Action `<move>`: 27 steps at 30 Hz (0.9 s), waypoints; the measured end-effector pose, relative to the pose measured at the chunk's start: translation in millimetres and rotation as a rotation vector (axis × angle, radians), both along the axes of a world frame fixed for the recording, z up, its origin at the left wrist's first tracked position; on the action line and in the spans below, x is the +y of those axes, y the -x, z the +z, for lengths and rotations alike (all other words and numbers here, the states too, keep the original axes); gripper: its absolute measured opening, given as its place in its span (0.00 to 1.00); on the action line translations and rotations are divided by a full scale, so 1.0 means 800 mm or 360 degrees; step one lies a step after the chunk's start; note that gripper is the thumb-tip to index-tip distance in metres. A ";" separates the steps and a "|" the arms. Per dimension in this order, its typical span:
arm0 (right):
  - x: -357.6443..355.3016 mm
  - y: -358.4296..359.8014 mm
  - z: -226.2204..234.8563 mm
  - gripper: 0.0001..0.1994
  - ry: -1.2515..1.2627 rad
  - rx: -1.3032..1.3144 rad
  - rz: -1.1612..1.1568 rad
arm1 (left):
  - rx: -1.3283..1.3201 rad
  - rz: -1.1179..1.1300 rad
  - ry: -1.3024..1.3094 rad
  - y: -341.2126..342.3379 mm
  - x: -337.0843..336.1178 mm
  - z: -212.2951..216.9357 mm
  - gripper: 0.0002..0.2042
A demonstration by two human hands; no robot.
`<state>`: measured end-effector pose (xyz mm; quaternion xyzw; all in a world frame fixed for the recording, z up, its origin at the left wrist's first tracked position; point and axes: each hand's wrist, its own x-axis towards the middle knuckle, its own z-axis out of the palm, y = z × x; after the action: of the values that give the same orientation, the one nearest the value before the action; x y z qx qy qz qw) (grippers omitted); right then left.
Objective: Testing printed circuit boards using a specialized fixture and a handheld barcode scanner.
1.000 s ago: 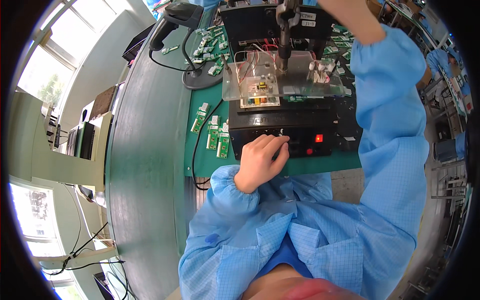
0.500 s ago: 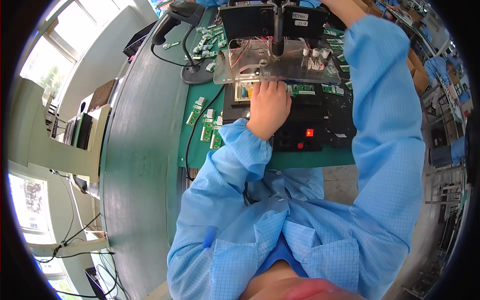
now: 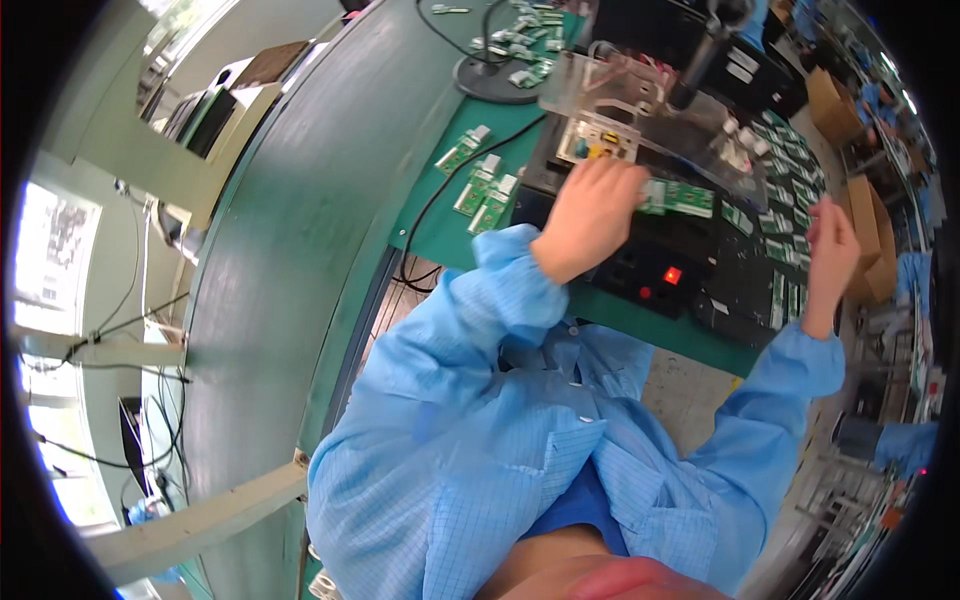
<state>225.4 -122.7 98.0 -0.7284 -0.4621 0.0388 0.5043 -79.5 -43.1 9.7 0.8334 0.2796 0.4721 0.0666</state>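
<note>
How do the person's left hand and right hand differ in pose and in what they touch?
The left hand reaches into the fixture and touches a small green circuit board; the right hand is raised beside it and seems to touch nothing. Both come out of light blue sleeves.

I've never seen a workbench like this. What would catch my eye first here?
Probably the left hand at the centre, its fingers on small green circuit boards beside a clear plastic fixture. Just below glows a red light on a black box. The right hand hangs open at the right, holding nothing.
</note>
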 end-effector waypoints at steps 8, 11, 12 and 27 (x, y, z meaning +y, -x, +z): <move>0.018 -0.040 -0.138 0.14 0.0234 -0.1067 0.0441 | 0.0087 0.0532 0.0322 0.172 -0.024 -0.019 0.13; 0.036 -0.046 -0.158 0.15 0.0258 -0.1167 0.0402 | 0.0276 0.0968 0.0342 0.243 -0.006 -0.022 0.08; 0.038 -0.050 -0.161 0.15 0.0351 -0.1174 0.0348 | 0.0329 0.1111 0.0408 0.263 -0.005 -0.024 0.08; -0.011 -0.051 -0.145 0.19 0.0703 -0.0958 0.0969 | 0.0217 0.1401 0.0635 0.332 0.013 -0.085 0.10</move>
<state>266.0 -131.5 -18.0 -0.6287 -0.7604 0.0693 0.1471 -345.3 -33.1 -58.0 0.6360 0.6942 0.3370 0.0006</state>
